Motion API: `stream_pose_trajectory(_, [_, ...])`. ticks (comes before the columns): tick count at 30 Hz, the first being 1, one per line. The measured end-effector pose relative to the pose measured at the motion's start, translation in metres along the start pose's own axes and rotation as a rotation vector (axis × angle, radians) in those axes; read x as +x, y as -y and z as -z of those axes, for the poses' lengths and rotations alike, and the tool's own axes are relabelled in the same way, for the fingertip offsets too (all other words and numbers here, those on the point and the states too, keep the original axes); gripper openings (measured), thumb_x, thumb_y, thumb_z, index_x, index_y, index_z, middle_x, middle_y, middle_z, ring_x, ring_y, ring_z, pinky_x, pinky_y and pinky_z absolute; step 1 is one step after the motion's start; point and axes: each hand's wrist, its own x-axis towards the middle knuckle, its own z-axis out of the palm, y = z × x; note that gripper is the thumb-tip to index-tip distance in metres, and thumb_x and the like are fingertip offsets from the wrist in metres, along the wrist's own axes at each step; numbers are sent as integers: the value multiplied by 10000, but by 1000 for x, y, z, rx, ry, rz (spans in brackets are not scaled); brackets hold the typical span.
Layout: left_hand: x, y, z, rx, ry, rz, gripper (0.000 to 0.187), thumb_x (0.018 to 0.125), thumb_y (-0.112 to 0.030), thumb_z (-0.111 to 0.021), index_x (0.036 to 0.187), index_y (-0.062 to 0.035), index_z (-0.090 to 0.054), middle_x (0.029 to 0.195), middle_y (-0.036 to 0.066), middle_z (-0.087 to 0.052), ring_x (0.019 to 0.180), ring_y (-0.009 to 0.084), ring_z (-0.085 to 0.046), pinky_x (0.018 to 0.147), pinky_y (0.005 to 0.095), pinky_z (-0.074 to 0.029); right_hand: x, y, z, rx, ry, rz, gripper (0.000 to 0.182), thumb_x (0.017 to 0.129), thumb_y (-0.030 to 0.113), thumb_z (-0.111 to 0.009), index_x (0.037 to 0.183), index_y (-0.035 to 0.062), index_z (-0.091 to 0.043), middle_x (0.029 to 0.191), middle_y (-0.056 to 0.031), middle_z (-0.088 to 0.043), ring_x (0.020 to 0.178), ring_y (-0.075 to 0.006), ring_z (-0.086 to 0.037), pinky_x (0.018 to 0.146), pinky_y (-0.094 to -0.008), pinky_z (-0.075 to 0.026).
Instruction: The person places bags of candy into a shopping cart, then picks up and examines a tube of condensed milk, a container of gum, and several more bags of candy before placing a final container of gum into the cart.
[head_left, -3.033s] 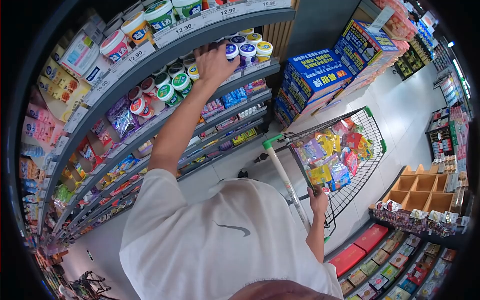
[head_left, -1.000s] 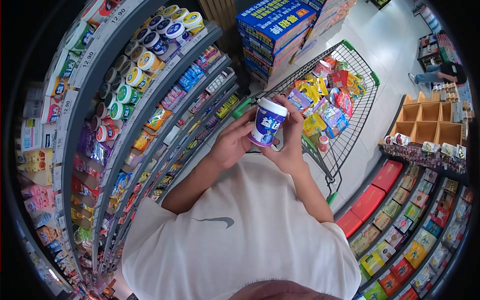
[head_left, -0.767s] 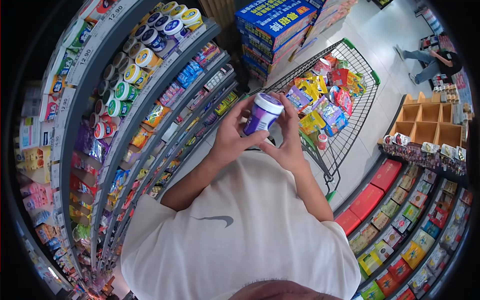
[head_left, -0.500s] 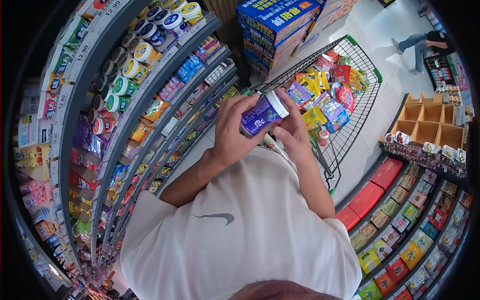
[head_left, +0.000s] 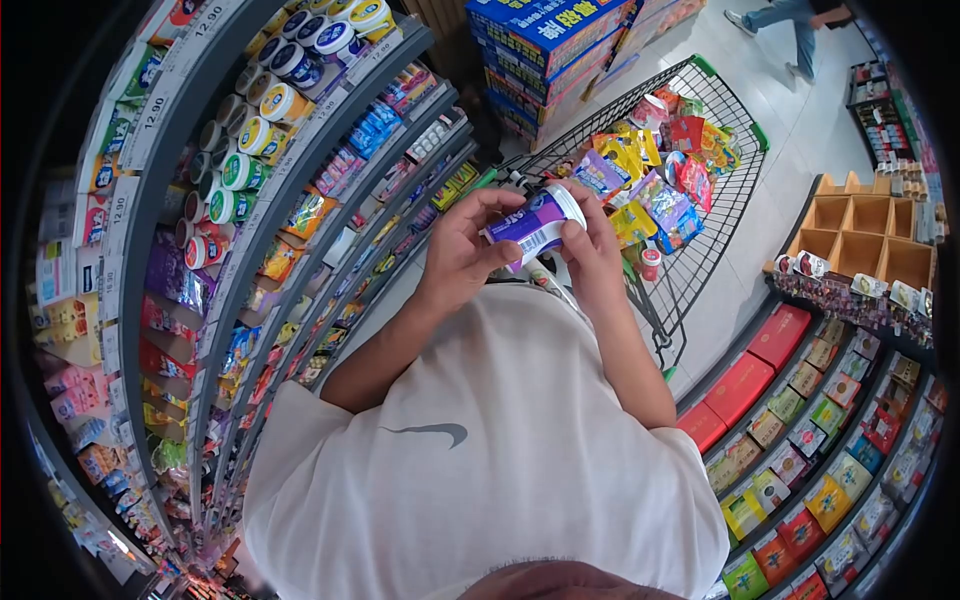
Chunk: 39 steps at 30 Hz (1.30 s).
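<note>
A purple plastic jar with a white lid is tilted in front of my chest, held between both hands. My left hand grips its bottom end, thumb on the near side and fingers over the far side. At the lid end, my right hand has its thumb against the edge, with the fingers partly hidden behind. A white patch with a barcode faces up toward me. Just beyond my hands stands a wire shopping cart holding several colourful snack bags and a small red-and-white jar.
Shelves on the left carry several round white-lidded jars and packets. Stacked blue boxes stand beyond the cart. A low shelf with red boxes curves along the right, near a wooden compartment rack. A person walks at the far right.
The jar has been turned in my hands, bringing its barcode side into view. My left thumb now lies across its near side. The person in the background has moved and is now upright mid-stride.
</note>
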Motion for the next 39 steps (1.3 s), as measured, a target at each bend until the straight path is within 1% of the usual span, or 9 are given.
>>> stream_pose_trajectory(6, [-1,2,-2,133,-43,47,537,793,-175,-810,1225,-13,-535,1112,66,-592,1000,115,-572,820,248,-492,-2,15,-1,83,39,-119,481,847,99,-643,1294,37,-474,1230,-75,-524,1125,-162,-524,973,-309,-427])
stream_pose_trajectory(12, [6,-5,-7,51,-149,133,424,893,-102,-665,1281,-18,-513,1110,71,-605,981,127,-574,843,267,-475,-3,4,23,37,183,97,643,654,-145,-577,1259,53,-488,1336,-115,-460,1175,-194,-503,997,-347,-421])
stream_pose_trajectory(15, [2,-1,0,0,-39,348,429,897,-90,-653,1295,-29,-507,1156,89,-603,1024,135,-572,865,279,-474,-5,5,31,39,261,139,638,672,-144,-565,1273,56,-484,1370,-124,-442,1193,-204,-497,1008,-354,-413])
stream_pose_trajectory(18, [-2,5,-5,17,-50,295,455,877,-63,-665,1301,-35,-501,1202,97,-590,1075,153,-564,911,299,-473,-6,5,34,-56,267,195,723,686,-135,-595,1363,63,-437,1389,-120,-435,1210,-211,-492,994,-346,-416])
stream_pose_trajectory(24, [0,17,-10,277,14,42,474,780,85,-675,1222,-32,-548,1337,142,-517,1186,210,-538,962,326,-474,-20,4,45,28,140,-133,674,906,150,-627,1487,69,-295,1296,-111,-502,1049,-203,-604,852,-309,-498])
stream_pose_trajectory(25, [1,18,-12,304,39,40,459,772,97,-673,1199,-29,-560,1356,151,-500,1201,219,-530,966,332,-474,-22,1,46,25,125,-137,574,975,254,-557,1466,65,-326,1183,-100,-552,917,-177,-640,763,-285,-522])
stream_pose_trajectory(30, [0,23,-24,420,140,16,381,752,129,-665,1098,-19,-609,1404,174,-457,1238,241,-508,987,355,-471,-24,-3,62,70,63,-252,426,993,290,-535,1348,71,-450,1036,-71,-592,788,-141,-626,700,-272,-528])
stream_pose_trajectory(36, [1,27,-32,486,178,178,345,813,77,-646,1146,-12,-628,1423,149,-451,1234,217,-508,920,301,-485,-24,-10,87,27,19,-255,350,964,275,-575,1255,86,-526,1027,-41,-605,815,-119,-613,691,-263,-516])
stream_pose_trajectory(39, [5,40,-30,555,244,253,389,845,-5,-659,1229,-33,-605,1433,102,-468,1110,146,-592,721,216,-496,-21,-15,104,-5,-69,-257,328,941,266,-612,1217,98,-556,1015,-18,-606,863,-96,-599,650,-238,-498])
